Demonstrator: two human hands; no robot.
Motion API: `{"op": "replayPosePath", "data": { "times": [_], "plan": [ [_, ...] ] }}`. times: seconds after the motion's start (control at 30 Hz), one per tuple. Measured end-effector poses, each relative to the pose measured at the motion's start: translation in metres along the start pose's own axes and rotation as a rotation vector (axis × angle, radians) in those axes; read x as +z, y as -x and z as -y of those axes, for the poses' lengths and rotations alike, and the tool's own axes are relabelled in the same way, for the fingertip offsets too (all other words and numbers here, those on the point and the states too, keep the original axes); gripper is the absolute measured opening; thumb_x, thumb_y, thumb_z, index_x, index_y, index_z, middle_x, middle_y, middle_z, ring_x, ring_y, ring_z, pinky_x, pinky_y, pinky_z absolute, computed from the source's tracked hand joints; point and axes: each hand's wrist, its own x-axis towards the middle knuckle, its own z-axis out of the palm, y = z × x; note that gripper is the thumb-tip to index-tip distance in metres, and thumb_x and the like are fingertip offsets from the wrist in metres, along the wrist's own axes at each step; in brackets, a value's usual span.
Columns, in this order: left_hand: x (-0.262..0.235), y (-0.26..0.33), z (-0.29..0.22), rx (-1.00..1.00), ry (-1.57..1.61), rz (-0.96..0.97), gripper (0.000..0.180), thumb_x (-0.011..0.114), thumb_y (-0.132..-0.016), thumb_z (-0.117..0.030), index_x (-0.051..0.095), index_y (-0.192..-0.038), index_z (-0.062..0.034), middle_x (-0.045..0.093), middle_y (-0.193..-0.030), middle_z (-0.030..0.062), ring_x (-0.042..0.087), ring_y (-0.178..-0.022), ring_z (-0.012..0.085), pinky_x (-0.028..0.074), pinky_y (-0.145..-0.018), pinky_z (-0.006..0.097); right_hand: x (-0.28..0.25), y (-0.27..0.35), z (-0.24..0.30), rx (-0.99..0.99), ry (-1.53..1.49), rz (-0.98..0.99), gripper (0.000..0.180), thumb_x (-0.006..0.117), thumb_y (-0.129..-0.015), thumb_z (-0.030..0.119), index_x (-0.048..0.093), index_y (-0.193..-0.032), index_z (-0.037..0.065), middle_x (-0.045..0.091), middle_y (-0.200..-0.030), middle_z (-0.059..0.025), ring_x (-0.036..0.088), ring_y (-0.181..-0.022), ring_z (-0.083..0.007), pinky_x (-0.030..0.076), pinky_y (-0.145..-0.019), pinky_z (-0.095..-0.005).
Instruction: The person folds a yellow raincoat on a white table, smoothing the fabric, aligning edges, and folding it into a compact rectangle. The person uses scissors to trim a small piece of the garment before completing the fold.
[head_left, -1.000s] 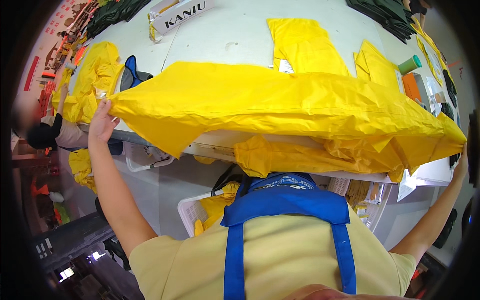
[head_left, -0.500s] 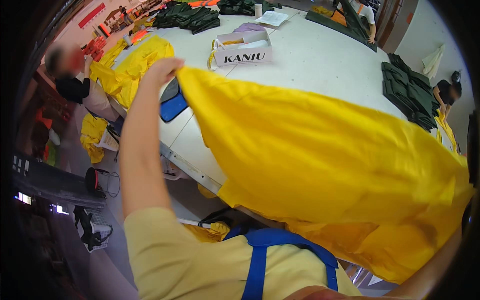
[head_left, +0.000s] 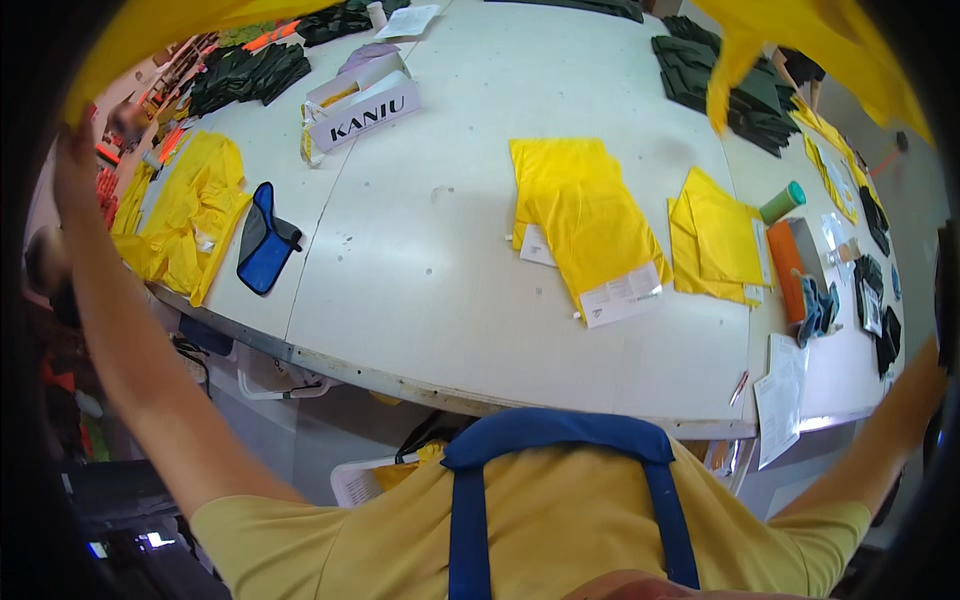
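Observation:
Both my arms are spread wide and raised. At the far left rim my left hand (head_left: 78, 165) is closed on an end of a large yellow cloth (head_left: 200, 28), whose near part runs along the top of the view. Another hanging part of it shows at the top right, with a ragged lower edge; its middle is out of sight. My right forearm (head_left: 880, 440) reaches to the right rim, where the hand is cut off. Below the cloth, on the white table (head_left: 430, 290), lie folded yellow pieces (head_left: 600, 220) with white printed sheets, and a second folded yellow stack (head_left: 715, 235).
A white box (head_left: 370, 115) and blue-black pouch (head_left: 268, 240) lie left, near a yellow garment pile (head_left: 195, 210). Dark green stacks (head_left: 720, 90) are at the far right. Nearer stand a green roll (head_left: 783, 202) and orange box (head_left: 790, 270). People work at the table's sides.
The yellow cloth has swung up from across the table to the top of the view, uncovering the folded yellow pieces. My left hand has moved outward to the left.

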Motion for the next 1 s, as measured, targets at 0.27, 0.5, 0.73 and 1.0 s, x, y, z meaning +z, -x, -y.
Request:
{"op": "replayPosePath", "data": {
  "times": [0.27,0.5,0.73,1.0],
  "plan": [
    [0.012,0.210,0.133,-0.843,0.059,-0.026,0.022,0.050,-0.096,-0.024,0.052,-0.117,-0.0160,0.054,-0.109,-0.0030,0.049,-0.099,0.0099,0.042,-0.085,0.031,-0.066,0.126,-0.119,0.250,-0.444,0.096,0.041,0.054,-0.091,0.015,0.048,-0.130,0.006,0.047,-0.136,-0.0132,0.040,-0.128,-0.0289,0.031,-0.109,-0.0465],
    [-0.035,0.336,0.267,-1.205,-0.124,-0.029,0.018,0.054,-0.094,-0.021,0.058,-0.111,-0.0151,0.058,-0.088,-0.0022,0.052,-0.069,0.0089,0.046,-0.060,0.023,-0.091,0.269,-0.149,0.474,-0.289,-0.129,0.043,0.052,-0.092,0.022,0.046,-0.132,0.008,0.047,-0.136,-0.0115,0.041,-0.128,-0.0285,0.031,-0.108,-0.0459],
    [-0.059,0.365,0.340,-0.915,-1.439,0.128,0.038,0.065,-0.081,-0.019,0.059,-0.117,-0.0066,0.062,-0.112,0.0176,0.059,-0.096,0.0341,0.048,-0.083,0.044,-0.110,0.425,-0.131,0.723,-0.097,-0.247,0.047,0.051,-0.092,0.029,0.043,-0.134,0.010,0.047,-0.137,-0.0098,0.042,-0.127,-0.0281,0.032,-0.108,-0.0452],
    [0.441,0.508,0.069,-0.475,0.164,1.099,0.054,0.062,-0.084,-0.015,0.043,-0.133,-0.0011,0.041,-0.139,0.0167,0.033,-0.133,0.0284,0.024,-0.111,0.038,-0.033,0.588,-0.088,0.729,-0.396,-0.533,0.046,0.047,-0.094,0.036,0.044,-0.134,0.013,0.049,-0.135,-0.0074,0.046,-0.124,-0.0276,0.034,-0.106,-0.0433]
  ]
}}
